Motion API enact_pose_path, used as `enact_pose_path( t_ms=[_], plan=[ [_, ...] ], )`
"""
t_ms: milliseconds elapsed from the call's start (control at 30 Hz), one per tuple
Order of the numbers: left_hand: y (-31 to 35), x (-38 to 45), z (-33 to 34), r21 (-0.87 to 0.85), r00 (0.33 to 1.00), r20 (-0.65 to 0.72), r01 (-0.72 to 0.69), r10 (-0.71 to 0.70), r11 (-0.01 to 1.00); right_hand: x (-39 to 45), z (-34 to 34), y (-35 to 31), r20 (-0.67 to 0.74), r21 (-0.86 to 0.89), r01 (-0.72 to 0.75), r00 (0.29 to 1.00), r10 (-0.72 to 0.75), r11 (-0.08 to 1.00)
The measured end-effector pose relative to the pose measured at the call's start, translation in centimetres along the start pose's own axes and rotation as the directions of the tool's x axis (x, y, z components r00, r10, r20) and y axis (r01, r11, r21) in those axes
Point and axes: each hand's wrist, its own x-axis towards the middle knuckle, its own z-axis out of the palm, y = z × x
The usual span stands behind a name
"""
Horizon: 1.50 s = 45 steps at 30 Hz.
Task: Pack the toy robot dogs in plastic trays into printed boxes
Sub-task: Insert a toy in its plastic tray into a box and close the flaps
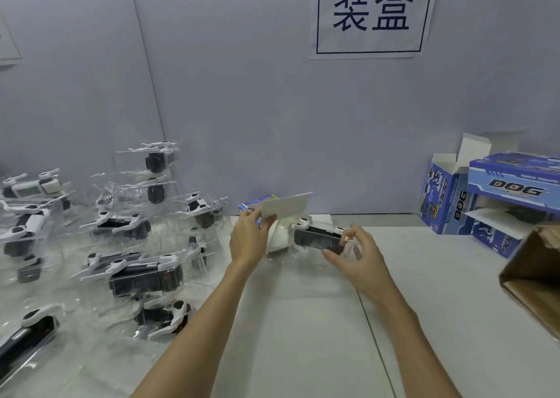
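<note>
My left hand [249, 236] grips a blue printed box [281, 209] at the middle of the table, its white flap standing open. My right hand [354, 250] pinches the right end of a clear plastic tray [351, 250] that holds a black and white toy robot dog [316, 235]. The tray's left end lies at the box's open mouth; how far inside it reaches is hidden by the flap and my left hand.
Several toy dogs in clear trays [142, 273] are heaped on the left of the white table [303, 322]. Stacked blue "DOG" boxes [512, 191] stand at the back right against the wall. A brown cardboard carton [533, 276] juts in at the right edge.
</note>
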Motion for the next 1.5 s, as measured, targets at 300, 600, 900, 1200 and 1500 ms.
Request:
enact_pose_path(
  t_ms=[300, 600, 900, 1200, 1500],
  plan=[
    [-0.7, -2.2, 0.5, 0.035, 0.979, -0.107, -0.168, 0.171, 0.985, -0.6, 1.9, 0.0, -0.185, -0.233, 0.165, 0.960, -0.210, 0.958],
    [-0.4, -3.6, 1.7, -0.045, 0.978, -0.120, -0.177, 0.171, 0.983, -1.1, 3.8, -1.1, -0.178, -0.490, 0.126, 0.954, -0.241, 0.863],
    [-2.1, -4.9, 1.9, -0.239, 0.978, 0.142, -0.116, 0.153, 0.964, -0.9, 4.3, 0.3, -0.050, -0.541, -0.028, 0.999, 0.002, 0.841],
    [-2.2, -5.1, 2.5, -0.082, 0.941, 0.068, -0.325, 0.330, 0.942, -1.2, 5.5, 0.1, -0.147, -0.427, -0.104, 0.988, 0.044, 0.898],
    [-2.6, -4.9, 2.5, -0.159, 0.962, -0.056, -0.272, 0.266, 0.949, -1.0, 5.1, -0.3, -0.091, -0.390, -0.216, 0.976, 0.196, 0.895]
  ],
)
